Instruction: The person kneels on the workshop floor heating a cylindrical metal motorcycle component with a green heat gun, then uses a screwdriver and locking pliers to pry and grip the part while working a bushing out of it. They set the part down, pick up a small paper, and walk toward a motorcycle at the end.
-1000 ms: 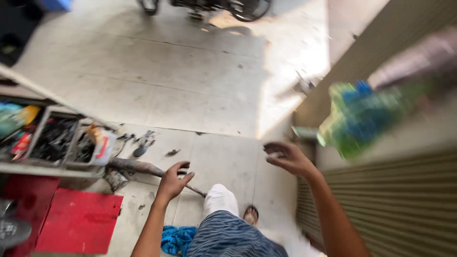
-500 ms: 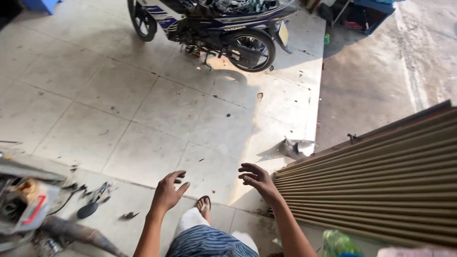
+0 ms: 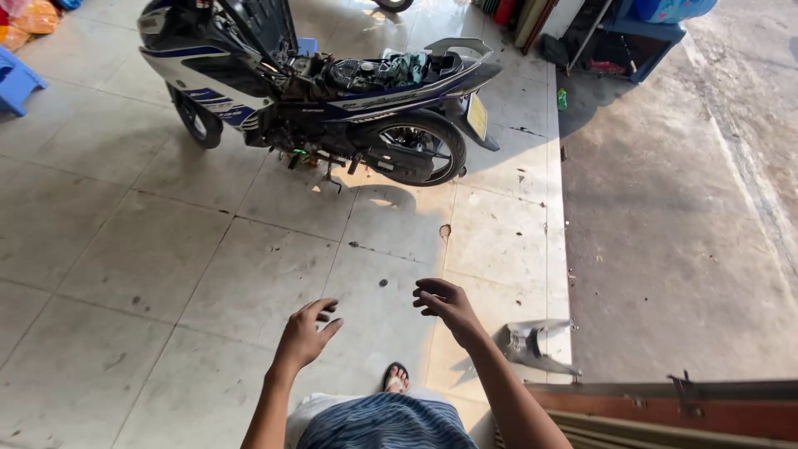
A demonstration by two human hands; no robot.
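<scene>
Both hands empty, out in front of the body over the tiled floor (image 3: 150, 266). Left hand (image 3: 304, 334) has its fingers loosely curled, palm turned inward, gripping nothing. Right hand (image 3: 447, 305) likewise, fingers half bent, nothing between them. The two hands are apart, with a gap of bare tile between them, and neither touches anything.

Below the hands: a blue striped garment (image 3: 384, 422) over the person's legs, and one foot in a dark sandal (image 3: 396, 378) on the tile between the forearms.

Nearest loose item is a grey plastic part (image 3: 536, 342) lying on the floor just right of the right forearm, at the edge where tile meets the concrete ground (image 3: 673, 233) (looks like a fairing or cover piece, can't tell which). No contact with the hand.

Further ahead, well apart from the hands: a blue-and-white motorcycle (image 3: 332, 91) standing upright on the tile, rear wheel towards the right, seat off, with a greenish rag (image 3: 403, 66) lying in the open seat bay.

Far left edge: a blue plastic stool (image 3: 17, 83). Bottom right corner: a ribbed metal shutter (image 3: 665, 416) with a reddish-brown top rail.

A few dark specks and small debris on the tile between the hands and the bike, too small to identify.
</scene>
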